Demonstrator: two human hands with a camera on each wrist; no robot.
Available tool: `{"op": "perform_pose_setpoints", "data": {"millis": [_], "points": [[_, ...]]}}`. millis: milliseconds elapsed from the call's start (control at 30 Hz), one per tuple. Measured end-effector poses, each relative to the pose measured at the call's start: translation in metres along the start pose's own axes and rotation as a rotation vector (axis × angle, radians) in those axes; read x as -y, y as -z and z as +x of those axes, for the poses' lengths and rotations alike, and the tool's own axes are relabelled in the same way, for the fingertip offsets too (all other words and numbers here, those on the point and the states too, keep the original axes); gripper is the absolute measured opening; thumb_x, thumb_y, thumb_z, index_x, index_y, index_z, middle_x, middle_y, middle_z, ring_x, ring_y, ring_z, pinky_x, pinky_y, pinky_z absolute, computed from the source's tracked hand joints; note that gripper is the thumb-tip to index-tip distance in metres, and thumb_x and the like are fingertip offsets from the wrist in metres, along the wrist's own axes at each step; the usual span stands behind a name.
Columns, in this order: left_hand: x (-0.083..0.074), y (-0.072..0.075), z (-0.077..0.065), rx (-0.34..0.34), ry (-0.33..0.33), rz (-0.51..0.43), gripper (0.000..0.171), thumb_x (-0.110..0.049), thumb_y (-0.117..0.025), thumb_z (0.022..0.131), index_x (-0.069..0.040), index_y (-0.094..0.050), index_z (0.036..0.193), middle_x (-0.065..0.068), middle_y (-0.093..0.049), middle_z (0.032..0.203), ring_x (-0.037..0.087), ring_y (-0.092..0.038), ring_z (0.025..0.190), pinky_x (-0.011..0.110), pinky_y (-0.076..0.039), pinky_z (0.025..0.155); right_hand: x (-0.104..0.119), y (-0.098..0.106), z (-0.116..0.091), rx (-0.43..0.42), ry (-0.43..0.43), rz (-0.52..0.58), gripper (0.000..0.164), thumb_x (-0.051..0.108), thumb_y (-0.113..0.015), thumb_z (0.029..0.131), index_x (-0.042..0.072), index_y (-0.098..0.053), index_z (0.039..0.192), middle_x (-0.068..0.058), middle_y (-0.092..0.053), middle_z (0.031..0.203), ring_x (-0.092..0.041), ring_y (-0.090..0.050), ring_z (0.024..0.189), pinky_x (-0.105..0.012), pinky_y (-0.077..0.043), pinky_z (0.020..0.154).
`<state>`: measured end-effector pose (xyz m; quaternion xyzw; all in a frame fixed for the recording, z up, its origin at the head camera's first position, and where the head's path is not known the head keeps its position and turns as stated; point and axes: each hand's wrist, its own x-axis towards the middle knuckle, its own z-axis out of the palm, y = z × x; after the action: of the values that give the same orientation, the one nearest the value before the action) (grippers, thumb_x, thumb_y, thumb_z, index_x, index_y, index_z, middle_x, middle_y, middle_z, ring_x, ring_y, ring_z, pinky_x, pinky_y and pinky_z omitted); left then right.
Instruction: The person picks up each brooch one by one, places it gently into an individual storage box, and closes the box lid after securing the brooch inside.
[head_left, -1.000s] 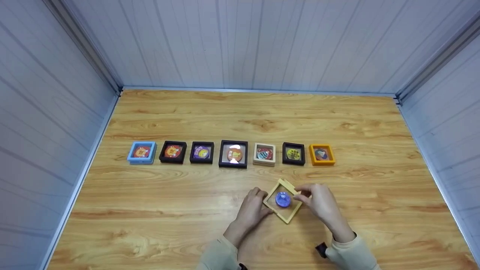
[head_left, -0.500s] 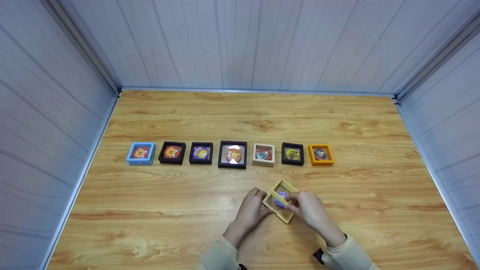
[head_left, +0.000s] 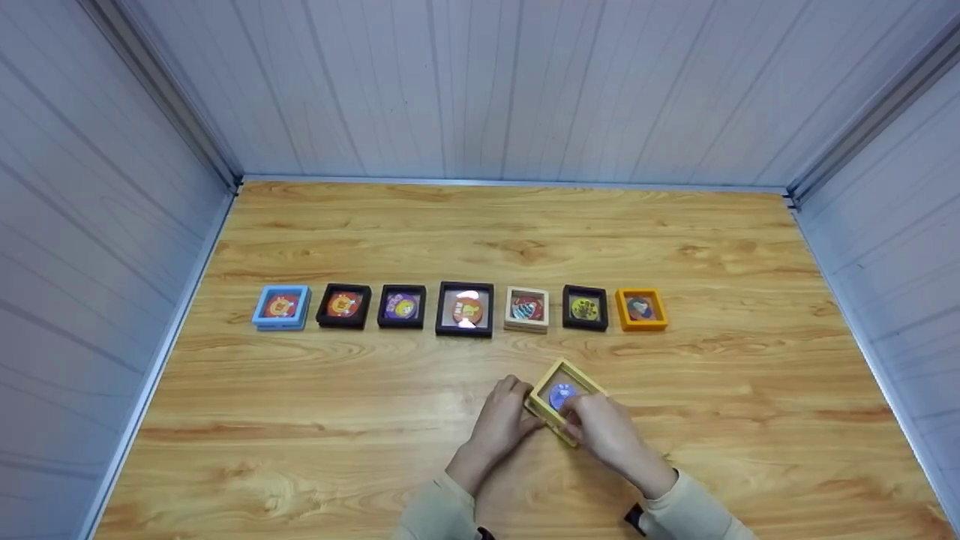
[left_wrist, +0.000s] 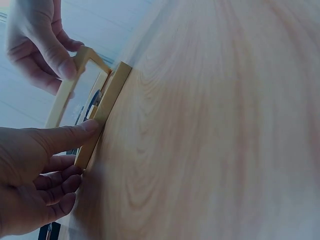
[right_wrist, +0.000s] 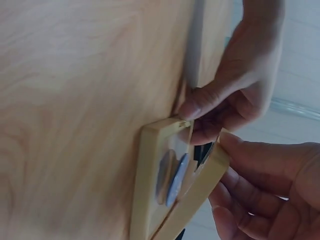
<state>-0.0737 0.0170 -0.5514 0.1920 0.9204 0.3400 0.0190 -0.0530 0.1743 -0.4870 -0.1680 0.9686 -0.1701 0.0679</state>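
Observation:
A pale yellow hinged display frame stands partly open in front of me, its lower half (right_wrist: 145, 175) on the wooden table and its lid (right_wrist: 200, 187) tilted over it. Between the two halves, a round blue-purple badge (right_wrist: 177, 179) is held against clear film; in the head view the badge (head_left: 561, 393) shows through the lid. My left hand (head_left: 501, 418) holds the lower half by a corner, thumb (left_wrist: 82, 131) on its rim and fingers beneath. My right hand (head_left: 606, 433) pinches the lid's free edge between thumb and fingers, covering part of the frame in the head view.
Beyond the hands, several small display frames with round badges stand in a row, from a light blue frame (head_left: 264, 319) at left to an orange frame (head_left: 642, 325) at right. Panelled walls (head_left: 480, 90) enclose the table (head_left: 337, 420) at the back and both sides.
My right hand has swung the lid from the far right side over the badge, moving left and toward me. The left hand has stayed at its corner.

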Motion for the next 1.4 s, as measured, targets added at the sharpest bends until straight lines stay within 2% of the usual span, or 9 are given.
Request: {"op": "perform_pose_setpoints", "data": {"millis": [233,467,800,1067,1200,1400], "points": [[0.0,0.0,0.0,-0.014,-0.025,-0.009,0.038,-0.023,-0.076,0.067,0.0,-0.061,0.094,0.001,-0.05,0.084,0.016,-0.049,0.078,0.027,-0.043,0.07,-0.004,-0.009,0.002,-0.02,0.067,-0.091,0.011,0.005,-0.071,0.062,0.01,-0.064,0.069,0.003,-0.058,0.061,-0.014,-0.053,0.054,-0.029,-0.04,0.045],[0.0,0.0,0.0,0.0,-0.011,-0.018,0.038,-0.023,-0.076,0.067,0.0,-0.062,0.095,0.002,-0.05,0.084,0.017,-0.05,0.08,0.029,-0.043,0.071,-0.005,-0.013,0.002,-0.03,0.075,-0.132,0.017,0.011,-0.077,0.059,0.011,-0.061,0.064,0.001,-0.056,0.062,-0.017,-0.053,0.056,-0.03,-0.039,0.045],[-0.001,0.001,0.001,0.018,0.005,-0.01,0.037,-0.024,-0.075,0.068,-0.001,-0.062,0.094,0.001,-0.049,0.083,0.016,-0.049,0.078,0.028,-0.043,0.069,-0.007,-0.015,0.002,-0.048,0.115,-0.144,0.019,0.012,-0.077,0.06,0.012,-0.058,0.064,0.002,-0.052,0.058,-0.017,-0.05,0.054,-0.03,-0.038,0.045],[0.0,0.005,-0.002,-0.002,-0.022,-0.021,0.037,-0.027,-0.072,0.072,-0.001,-0.06,0.095,0.001,-0.048,0.085,0.016,-0.048,0.078,0.029,-0.042,0.068,-0.007,-0.014,0.003,-0.016,0.122,-0.099,0.014,0.012,-0.075,0.063,0.008,-0.065,0.071,0.006,-0.05,0.053,-0.011,-0.047,0.05,-0.027,-0.036,0.044],[0.001,0.006,-0.003,-0.003,-0.039,-0.018,0.035,-0.028,-0.071,0.073,-0.002,-0.06,0.094,0.001,-0.049,0.086,0.015,-0.047,0.079,0.029,-0.042,0.068,-0.007,-0.015,0.002,-0.006,0.111,-0.117,0.014,0.01,-0.076,0.064,0.007,-0.064,0.072,0.004,-0.051,0.055,-0.012,-0.048,0.052,-0.026,-0.037,0.044],[0.004,0.006,-0.007,0.006,-0.057,-0.009,0.035,-0.028,-0.07,0.074,-0.002,-0.06,0.095,0.001,-0.048,0.087,0.014,-0.047,0.078,0.028,-0.041,0.067,-0.011,-0.016,-0.001,-0.035,0.151,-0.136,0.014,0.005,-0.074,0.063,0.009,-0.062,0.069,0.001,-0.056,0.06,-0.016,-0.053,0.055,-0.028,-0.039,0.045]]}}
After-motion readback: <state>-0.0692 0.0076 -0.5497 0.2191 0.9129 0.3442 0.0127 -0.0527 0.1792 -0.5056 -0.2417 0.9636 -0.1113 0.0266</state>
